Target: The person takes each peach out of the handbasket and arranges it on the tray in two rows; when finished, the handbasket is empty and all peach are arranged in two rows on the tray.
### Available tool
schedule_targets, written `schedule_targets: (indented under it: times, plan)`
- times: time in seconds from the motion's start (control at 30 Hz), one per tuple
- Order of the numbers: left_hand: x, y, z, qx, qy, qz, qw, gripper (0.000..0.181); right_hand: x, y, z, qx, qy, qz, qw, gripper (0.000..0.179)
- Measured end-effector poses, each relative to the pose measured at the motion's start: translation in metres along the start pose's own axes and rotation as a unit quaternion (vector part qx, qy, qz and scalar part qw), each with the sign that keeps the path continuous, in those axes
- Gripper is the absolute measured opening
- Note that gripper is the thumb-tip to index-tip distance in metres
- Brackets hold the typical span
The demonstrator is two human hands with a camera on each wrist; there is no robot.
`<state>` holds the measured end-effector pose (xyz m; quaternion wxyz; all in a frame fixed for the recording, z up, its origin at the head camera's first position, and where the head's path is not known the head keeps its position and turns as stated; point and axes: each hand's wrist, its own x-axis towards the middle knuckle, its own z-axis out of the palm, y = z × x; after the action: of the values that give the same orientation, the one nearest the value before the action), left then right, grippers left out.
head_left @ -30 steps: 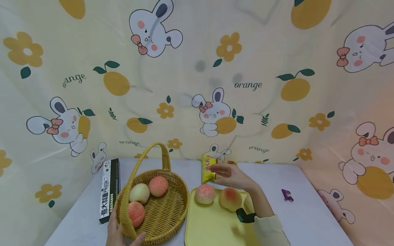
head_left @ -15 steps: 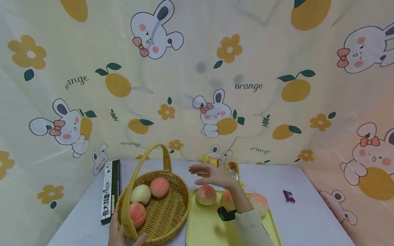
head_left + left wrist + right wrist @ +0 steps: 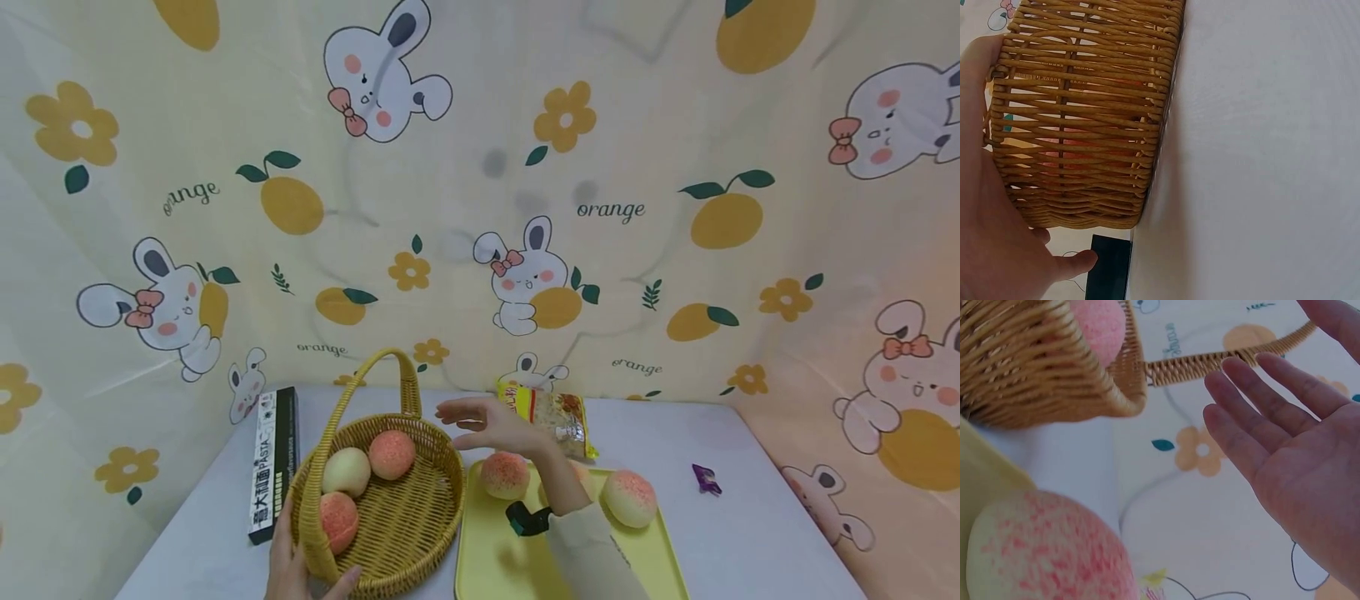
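- Three round toy fruits sit in the wicker basket (image 3: 405, 521): a pink peach at the back (image 3: 392, 455), a pale fruit (image 3: 347, 472) and a pink peach in front (image 3: 340, 522).
- Three more lie on the yellow tray (image 3: 487, 554): a left peach (image 3: 505, 473), a middle peach (image 3: 582, 474) partly hidden by the arm, and a right peach (image 3: 631, 498). So it looks about half and half.
- The left hand (image 3: 288, 562) grips the basket's left side, thumb over the rim and fingers outside.
- The right hand (image 3: 487, 421) is in the air by the basket's right rim. Its fingers are a little apart and hold nothing.
- The handle (image 3: 348, 400) arches over the left part, so the right side seems the easier way in. Bare weave shows there.
- The basket and tray are very close, with hardly a gap.
- The pasta box (image 3: 273, 467) is just beside the basket, so the left looks tight.
- The yellow food bag (image 3: 558, 417) is behind the tray.
- Right of the tray there is more room on the white table (image 3: 750, 533), with a purple candy (image 3: 706, 479) on it.
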<state>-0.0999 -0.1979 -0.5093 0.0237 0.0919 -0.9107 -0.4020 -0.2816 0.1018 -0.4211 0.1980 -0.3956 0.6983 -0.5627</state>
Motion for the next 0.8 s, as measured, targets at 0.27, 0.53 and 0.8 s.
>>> schedule_targets:
  times: [0.27, 0.53, 0.8]
  plan:
    - [0.0, 0.0, 0.0, -0.008, 0.011, 0.016, 0.9998, 0.112, 0.021, 0.002, 0.011, -0.036, -0.006, 0.016, 0.9992, 0.053]
    - [0.001, 0.002, -0.001, -0.01, 0.001, -0.002, 1.0, 0.113, 0.051, 0.0, 0.023, -0.064, -0.017, 0.034, 0.9973, 0.053]
    - [-0.001, -0.002, 0.003, -0.019, 0.021, 0.022, 0.9994, 0.109, 0.076, 0.015, 0.042, -0.11, 0.003, 0.064, 0.9919, 0.054]
